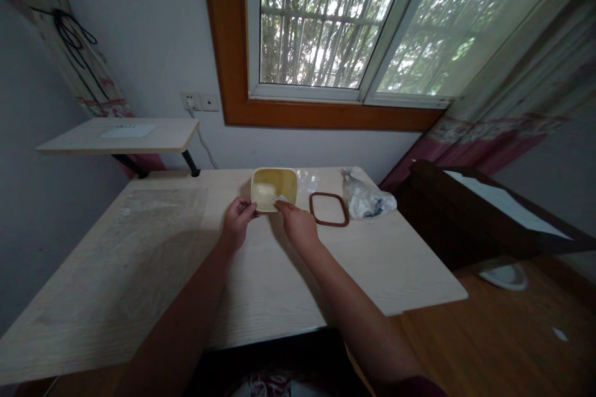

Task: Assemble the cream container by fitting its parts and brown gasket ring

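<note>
Both your hands at a yellow tub [274, 188], left hand [239, 222] curled by its corner, right hand [297, 226] on its rim, your grip unclear, pale contents [264, 194] blurred

We've got daylight coming thru the window [316, 25], v. bright, and its right pane [456, 18] is nearly blown out, w/ leaves washed pale. Rest of room's dim, esp. the left wall [41, 136], which sinks to grey. Soft shadows, no hard edges, lie on the desk [372, 273] by the left hand [239, 223] and right hand [295, 223]. Wide-angle warp bends the window frame [233, 37] & desk edges toward the pic's sides. We see the curtain [507, 105] looking soft, slightly blurred.
</note>
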A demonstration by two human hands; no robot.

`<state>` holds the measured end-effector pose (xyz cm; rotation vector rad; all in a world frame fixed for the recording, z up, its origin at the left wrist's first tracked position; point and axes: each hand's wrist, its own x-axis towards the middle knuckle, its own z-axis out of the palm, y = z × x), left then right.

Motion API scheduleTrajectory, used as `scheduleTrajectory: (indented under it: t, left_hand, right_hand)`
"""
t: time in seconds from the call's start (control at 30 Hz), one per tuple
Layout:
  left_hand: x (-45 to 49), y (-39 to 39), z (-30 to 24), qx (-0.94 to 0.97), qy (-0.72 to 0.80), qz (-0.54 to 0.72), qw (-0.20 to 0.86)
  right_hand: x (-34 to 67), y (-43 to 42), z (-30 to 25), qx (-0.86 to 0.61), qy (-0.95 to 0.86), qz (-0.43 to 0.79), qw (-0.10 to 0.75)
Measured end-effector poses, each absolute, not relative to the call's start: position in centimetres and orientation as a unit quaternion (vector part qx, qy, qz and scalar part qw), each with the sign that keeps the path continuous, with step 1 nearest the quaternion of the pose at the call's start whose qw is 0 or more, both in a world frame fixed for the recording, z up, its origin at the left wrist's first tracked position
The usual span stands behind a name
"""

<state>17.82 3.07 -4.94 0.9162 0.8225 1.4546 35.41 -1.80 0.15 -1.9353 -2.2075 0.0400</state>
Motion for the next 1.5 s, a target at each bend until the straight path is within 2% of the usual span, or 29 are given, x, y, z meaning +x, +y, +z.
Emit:
scheduleTrajectory:
  t: [0.6,1.13,1.5]
  left_hand:
    - [17.5,3.4,-5.7,0.433,0.357,0.615,0.554]
    - [17.5,3.6,-6.3,0.444,0.348,0.607,0.560]
    - [17.0,3.6,-5.5,0.476,0.384,0.582,0.536]
  right_hand:
    - [35.2,-2.1,0.0,-0.651,-0.750,0.030,0.112]
    - [34.3,-2.3,-0.7,-0.595,-0.781,0.056,0.182]
    - [34.3,-2.3,-0.7,-0.601,-0.781,0.040,0.165]
